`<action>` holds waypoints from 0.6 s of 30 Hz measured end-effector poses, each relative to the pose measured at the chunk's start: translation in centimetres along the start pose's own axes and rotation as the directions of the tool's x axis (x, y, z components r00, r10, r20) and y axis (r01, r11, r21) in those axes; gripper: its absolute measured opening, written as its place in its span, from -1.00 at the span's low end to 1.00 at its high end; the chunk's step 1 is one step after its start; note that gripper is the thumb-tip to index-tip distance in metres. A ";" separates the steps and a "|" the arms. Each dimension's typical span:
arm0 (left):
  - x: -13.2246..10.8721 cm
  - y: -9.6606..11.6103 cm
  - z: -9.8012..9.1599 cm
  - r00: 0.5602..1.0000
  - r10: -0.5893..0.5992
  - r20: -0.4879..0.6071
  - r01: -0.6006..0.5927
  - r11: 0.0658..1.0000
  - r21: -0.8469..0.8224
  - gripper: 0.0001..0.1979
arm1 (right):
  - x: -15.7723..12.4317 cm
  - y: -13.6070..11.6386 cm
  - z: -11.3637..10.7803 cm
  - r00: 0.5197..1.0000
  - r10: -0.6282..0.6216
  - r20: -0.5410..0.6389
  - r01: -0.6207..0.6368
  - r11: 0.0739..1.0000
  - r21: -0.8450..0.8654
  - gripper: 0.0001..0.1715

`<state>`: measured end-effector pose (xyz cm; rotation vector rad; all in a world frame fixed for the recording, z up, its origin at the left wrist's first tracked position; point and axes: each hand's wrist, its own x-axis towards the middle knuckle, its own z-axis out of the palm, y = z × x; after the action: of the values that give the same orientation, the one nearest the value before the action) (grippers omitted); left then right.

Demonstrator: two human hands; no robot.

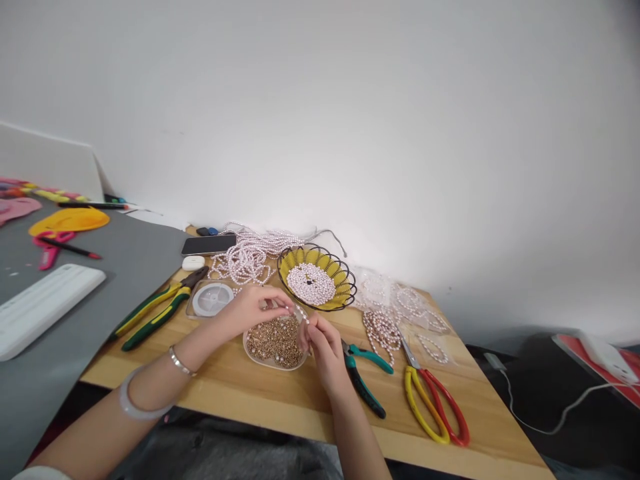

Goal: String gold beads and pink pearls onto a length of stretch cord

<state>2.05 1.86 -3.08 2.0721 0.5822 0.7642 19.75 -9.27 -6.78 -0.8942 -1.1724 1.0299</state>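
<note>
A short strand of pale pearly beads [301, 313] stretches between my two hands, above a clear plastic box [285, 366] of small gold beads [275, 340]. My left hand [263, 307] pinches at the strand's left end, its fingertips close together. My right hand [323, 343] holds the other end between thumb and forefinger, over the box's right edge. The strand's very ends are hidden by fingers. Just behind the hands stands a yellow basket [345, 283] with a black wire rim, holding loose pale pink beads [311, 284].
Green-yellow pliers [155, 310] and a white spool [213, 299] lie left. Teal-handled pliers [367, 373] and red-yellow scissors [433, 400] lie right. Pink bead strands [245, 257] and a phone [209, 245] are behind; bagged bead loops [415, 303] lie right. A wall [350, 133] rises behind.
</note>
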 end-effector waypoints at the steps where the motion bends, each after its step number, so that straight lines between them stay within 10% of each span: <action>1: 0.0 0.1 0.0 1.000 -0.008 -0.019 0.008 1.000 -0.007 -0.88 | 0.0 0.0 0.0 1.000 -0.001 0.005 0.001 1.000 0.003 -0.55; 18: -0.3 0.7 -0.3 0.991 0.113 -0.077 -0.114 0.993 -0.010 -0.78 | -0.3 0.0 -0.1 1.000 -0.008 0.017 0.008 1.000 0.028 -0.57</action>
<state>1.75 1.43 -2.45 2.0842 0.5017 0.9137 19.83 -9.59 -6.84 -0.8600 -1.1720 1.0468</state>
